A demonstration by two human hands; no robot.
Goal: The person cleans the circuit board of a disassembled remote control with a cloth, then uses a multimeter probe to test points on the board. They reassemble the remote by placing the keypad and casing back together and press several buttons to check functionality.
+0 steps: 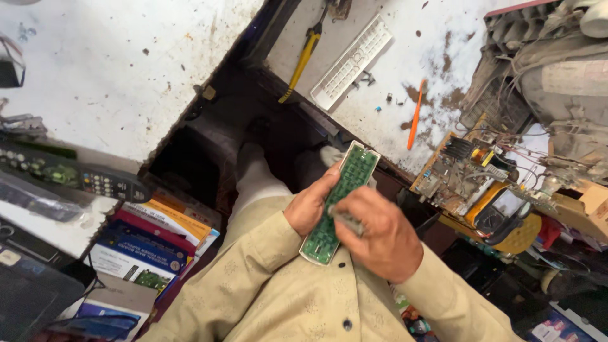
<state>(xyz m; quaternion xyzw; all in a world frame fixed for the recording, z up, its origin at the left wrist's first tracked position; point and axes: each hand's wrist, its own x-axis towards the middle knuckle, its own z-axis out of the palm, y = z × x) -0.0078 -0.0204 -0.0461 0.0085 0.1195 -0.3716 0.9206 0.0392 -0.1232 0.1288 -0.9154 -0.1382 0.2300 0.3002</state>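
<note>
- Head view, looking down over the lap: the left hand is closed around the long edge of a green circuit board, thumb on top, so the board sits slanted above the lap with its component face turned up toward the eyes.
- The right hand has its grip closed on a small grey tool (its tip is too small to make out), pressed against the board's middle; the left hand's hold steadies the board against that pressure.
- The board is off the bench, close to the body, probably for a nearer look.
- On the white bench beyond lie the white remote cover, loose screws near it, yellow-handled pliers and an orange screwdriver, all within reach.
- To the right sit a larger circuit board and a yellow meter.
- A black remote rests at left above stacked books.
</note>
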